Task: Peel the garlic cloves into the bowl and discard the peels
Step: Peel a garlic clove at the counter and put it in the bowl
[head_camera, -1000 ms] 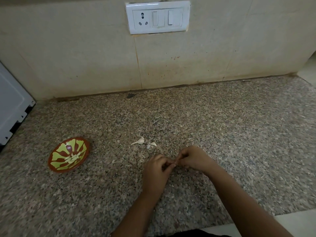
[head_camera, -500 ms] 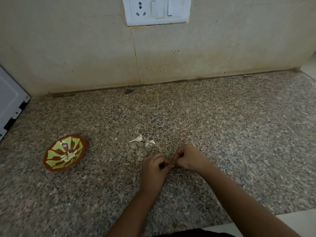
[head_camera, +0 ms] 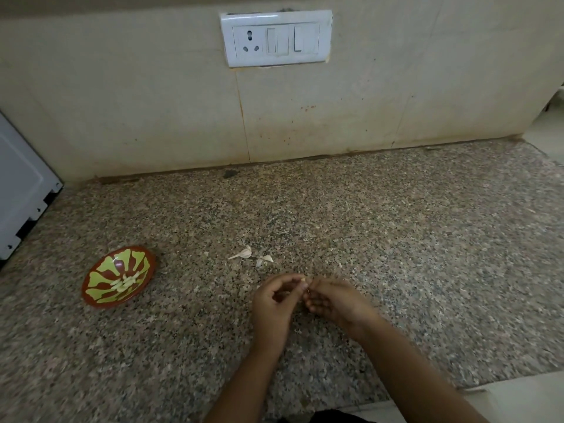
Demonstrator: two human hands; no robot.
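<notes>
My left hand (head_camera: 273, 303) and my right hand (head_camera: 334, 300) meet fingertip to fingertip low over the granite counter, both pinching one small garlic clove (head_camera: 303, 280) of which only a pale tip shows. Two whitish garlic pieces (head_camera: 244, 254) (head_camera: 266, 259) lie on the counter just beyond my hands. Whether they are cloves or peels I cannot tell. To the left sits a red bowl (head_camera: 91, 296) with a green pattern, holding several peeled cloves (head_camera: 125, 283).
The speckled granite counter (head_camera: 396, 239) runs back to a beige tiled wall with a white socket plate (head_camera: 276, 38). A white appliance (head_camera: 21, 190) stands at the far left. The counter's front edge (head_camera: 476, 387) shows at lower right.
My hands stay together on the clove, with the fingers shifted slightly. The camera has tilted, so the wall socket sits lower in view.
</notes>
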